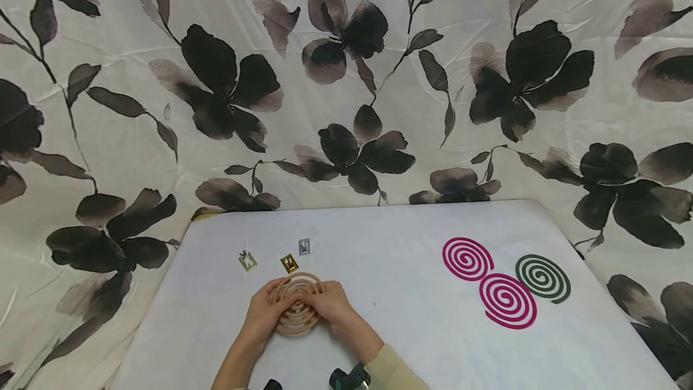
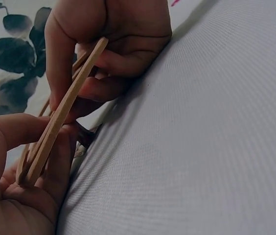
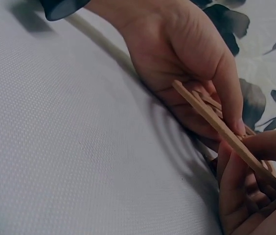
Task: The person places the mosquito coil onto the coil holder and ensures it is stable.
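Note:
A tan spiral mosquito coil (image 1: 298, 334) is held up over the near left part of the white table. My left hand (image 1: 267, 310) grips its left side, and my right hand (image 1: 334, 304) grips the right side. Both thumbs meet on the front near the coil's middle, while the other fingers go behind it. From the left wrist view the coil (image 2: 59, 115) appears edge-on and tilted, its strands spread slightly apart in depth. Just beyond the hands lie a gold metal coil stand (image 1: 289, 263), a silver one (image 1: 304, 247) and a yellowish one (image 1: 247, 261).
Two pink coils (image 1: 507, 300) and a dark green coil (image 1: 543, 277) lie flat and close together on the right of the white table (image 1: 400, 245). Behind the far table edge hangs a floral cloth (image 1: 433, 119). Dark wrist devices (image 1: 349, 378) show at the bottom.

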`<action>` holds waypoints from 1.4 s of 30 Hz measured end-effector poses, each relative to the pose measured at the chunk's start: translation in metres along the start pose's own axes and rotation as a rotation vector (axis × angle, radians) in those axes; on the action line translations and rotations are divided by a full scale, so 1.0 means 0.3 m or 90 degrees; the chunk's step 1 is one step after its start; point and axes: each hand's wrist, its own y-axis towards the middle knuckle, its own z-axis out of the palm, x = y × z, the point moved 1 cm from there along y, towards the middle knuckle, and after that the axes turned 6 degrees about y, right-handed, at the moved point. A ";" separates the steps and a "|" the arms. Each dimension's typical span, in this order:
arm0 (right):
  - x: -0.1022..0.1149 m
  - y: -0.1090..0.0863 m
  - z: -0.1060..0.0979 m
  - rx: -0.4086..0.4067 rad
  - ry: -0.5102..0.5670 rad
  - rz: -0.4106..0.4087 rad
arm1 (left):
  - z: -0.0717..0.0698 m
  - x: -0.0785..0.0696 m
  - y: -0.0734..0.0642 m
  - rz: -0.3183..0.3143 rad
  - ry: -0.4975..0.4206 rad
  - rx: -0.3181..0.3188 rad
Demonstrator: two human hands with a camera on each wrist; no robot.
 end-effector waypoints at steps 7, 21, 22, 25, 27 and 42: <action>0.002 0.000 0.000 -0.008 -0.003 -0.004 | 0.000 -0.007 0.001 0.003 0.014 0.002; 0.006 -0.011 -0.007 0.000 -0.022 -0.001 | 0.001 -0.009 -0.007 -0.001 0.039 0.000; 0.006 -0.013 -0.009 0.000 -0.029 -0.003 | 0.002 -0.011 -0.011 -0.004 0.039 0.001; 0.003 -0.018 -0.012 0.007 -0.042 0.003 | 0.001 -0.012 -0.023 -0.013 0.042 0.002; -0.002 -0.021 -0.013 0.012 -0.045 0.006 | 0.000 -0.010 -0.030 -0.020 0.042 0.004; -0.004 -0.018 -0.022 0.017 -0.045 0.007 | 0.004 -0.004 -0.028 -0.008 0.023 0.013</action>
